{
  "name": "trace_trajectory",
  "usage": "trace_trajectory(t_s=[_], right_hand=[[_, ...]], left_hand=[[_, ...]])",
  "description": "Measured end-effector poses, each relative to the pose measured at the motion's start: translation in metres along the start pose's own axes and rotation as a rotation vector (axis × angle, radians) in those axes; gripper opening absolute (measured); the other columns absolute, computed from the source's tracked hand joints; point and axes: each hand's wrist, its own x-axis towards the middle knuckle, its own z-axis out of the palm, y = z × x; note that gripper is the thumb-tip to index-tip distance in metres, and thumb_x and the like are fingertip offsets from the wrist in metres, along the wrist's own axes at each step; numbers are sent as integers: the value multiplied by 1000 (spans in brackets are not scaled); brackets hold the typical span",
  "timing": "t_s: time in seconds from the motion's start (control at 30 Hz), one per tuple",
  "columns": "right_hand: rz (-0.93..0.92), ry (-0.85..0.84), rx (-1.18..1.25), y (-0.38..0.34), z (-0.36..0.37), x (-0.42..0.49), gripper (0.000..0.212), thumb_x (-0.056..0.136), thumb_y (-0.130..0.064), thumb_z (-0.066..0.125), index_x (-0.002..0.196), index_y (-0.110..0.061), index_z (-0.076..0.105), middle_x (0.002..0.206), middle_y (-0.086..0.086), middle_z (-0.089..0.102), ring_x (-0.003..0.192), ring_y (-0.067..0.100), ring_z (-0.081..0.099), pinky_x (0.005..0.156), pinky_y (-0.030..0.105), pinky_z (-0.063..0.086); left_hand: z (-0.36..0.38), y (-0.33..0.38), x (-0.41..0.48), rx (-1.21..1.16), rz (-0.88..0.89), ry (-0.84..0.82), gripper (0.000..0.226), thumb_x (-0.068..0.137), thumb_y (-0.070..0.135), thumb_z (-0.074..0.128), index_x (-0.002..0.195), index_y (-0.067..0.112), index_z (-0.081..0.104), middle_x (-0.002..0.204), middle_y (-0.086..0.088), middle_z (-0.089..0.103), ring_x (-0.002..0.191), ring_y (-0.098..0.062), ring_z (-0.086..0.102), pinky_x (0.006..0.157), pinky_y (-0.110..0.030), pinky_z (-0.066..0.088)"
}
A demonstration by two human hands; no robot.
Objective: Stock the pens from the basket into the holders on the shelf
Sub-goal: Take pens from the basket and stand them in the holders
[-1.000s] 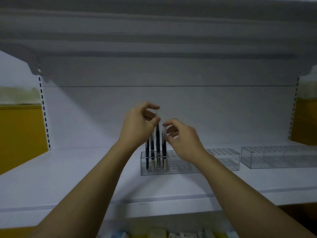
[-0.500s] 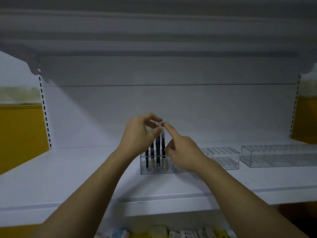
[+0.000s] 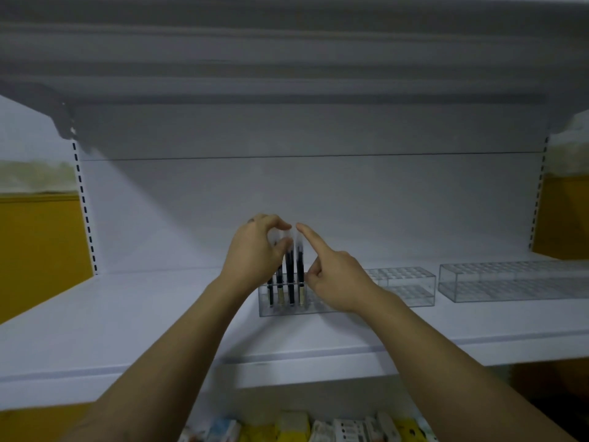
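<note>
On the white shelf (image 3: 127, 314), four dark pens (image 3: 290, 269) stand upright in the left end of a clear holder (image 3: 408, 282); second clear holder (image 3: 510, 282) just beside it, apart. Left hand (image 3: 251, 253): fingers and thumb curled round the pen tops. Right hand (image 3: 341, 279): index finger straight, tip at the rightmost pen's cap, gripping nothing

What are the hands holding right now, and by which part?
Left hand pinches a pen by its top end; right hand holds nothing, one finger touching the next pen.
</note>
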Motion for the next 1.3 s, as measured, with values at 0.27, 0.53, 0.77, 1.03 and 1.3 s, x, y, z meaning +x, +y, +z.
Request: trace_trajectory(t_s=[0.27,0.53,0.77,1.03,1.3], right_hand=[[34,128,160,14,0,-36,84,88,-33,68,149,-49,12,142,-7,45,127,11,46,98,25,37],[44,261,41,27,-16,-117,60,88,-33,68,141,-37,41,142,-15,45,128,6,44,108,31,39],[156,248,-80,72,-14,-216,55,86,-28,70,136,-31,48,128,-16,46,123,6,44,98,15,30],[490,-77,-107,164,51,-334,55,88,-29,69,138,-21,47,138,2,47,129,21,43,104,32,37],[766,-441,-44,232,137,-418,51,90,-28,64,137,-14,51,135,9,52,123,27,50,96,27,41]], left_hand=[[0,6,-40,59,26,89,50,86,22,68,134,24,55,138,2,53,130,-18,43,106,-27,30],[33,52,-113,37,140,33,45,86,27,66,130,22,57,136,3,54,127,-16,44,107,-33,35],[77,91,-191,-16,255,-124,40,90,30,60,128,21,56,118,2,61,110,-16,52,90,-29,43],[179,92,-304,-38,72,-589,48,93,39,55,138,27,46,133,3,53,121,-19,47,96,-31,40],[276,75,-406,-62,-195,-1030,48,91,37,59,134,17,51,133,-5,54,122,-25,50,98,-36,45]])
